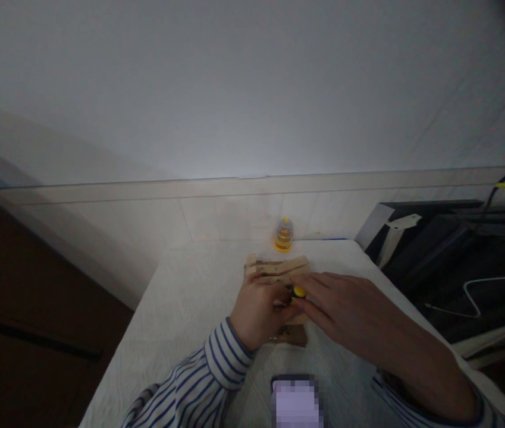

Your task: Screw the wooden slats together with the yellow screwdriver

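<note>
My right hand (345, 312) comes in from the right and pinches the yellow and black handle of a screwdriver (299, 292) between thumb and fingers. Close against it, my left hand (261, 306) has its fingers curled together, touching the area just below the handle; what they grip is hidden. Beneath both hands lies a small assembly of light wooden slats (285, 267), with a darker brown wooden piece (292, 334) at its near side. The screwdriver's tip is out of sight behind my fingers.
A clear, dome-shaped bit container (284, 235) with a yellow base stands at the table's back, near the wall. A phone (297, 404) lies at the front of the cloth-covered table (167, 309). Dark panels (439, 255) and a white cable (497, 277) are off to the right.
</note>
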The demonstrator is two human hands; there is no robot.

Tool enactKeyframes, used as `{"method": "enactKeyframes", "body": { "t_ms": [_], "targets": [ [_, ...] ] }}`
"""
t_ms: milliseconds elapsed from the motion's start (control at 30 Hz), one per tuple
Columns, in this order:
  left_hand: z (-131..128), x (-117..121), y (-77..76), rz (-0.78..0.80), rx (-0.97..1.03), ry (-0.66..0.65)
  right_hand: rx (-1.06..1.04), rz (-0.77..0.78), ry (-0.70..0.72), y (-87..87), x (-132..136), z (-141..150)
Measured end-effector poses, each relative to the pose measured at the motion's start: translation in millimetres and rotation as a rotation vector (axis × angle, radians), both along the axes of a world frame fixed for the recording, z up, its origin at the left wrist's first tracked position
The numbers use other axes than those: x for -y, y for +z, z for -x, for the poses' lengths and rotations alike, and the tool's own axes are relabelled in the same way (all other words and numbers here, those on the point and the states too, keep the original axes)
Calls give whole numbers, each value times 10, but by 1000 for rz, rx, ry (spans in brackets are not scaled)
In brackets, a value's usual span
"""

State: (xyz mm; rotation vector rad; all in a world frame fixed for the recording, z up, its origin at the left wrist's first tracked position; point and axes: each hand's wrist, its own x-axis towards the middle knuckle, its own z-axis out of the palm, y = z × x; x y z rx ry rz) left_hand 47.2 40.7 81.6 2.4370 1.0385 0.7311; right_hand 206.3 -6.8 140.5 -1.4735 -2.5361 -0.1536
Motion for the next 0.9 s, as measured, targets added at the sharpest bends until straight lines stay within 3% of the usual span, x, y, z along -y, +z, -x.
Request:
{"method": "enactKeyframes", "body": {
  "t_ms": [333,900],
  "targets": [
    [-5,1,6,17,36,-26,47,75,-17,-33,-44,11],
    [60,-41,-20,76,-11,-145,129,38,-50,-51,-48,35]
  ]
}}
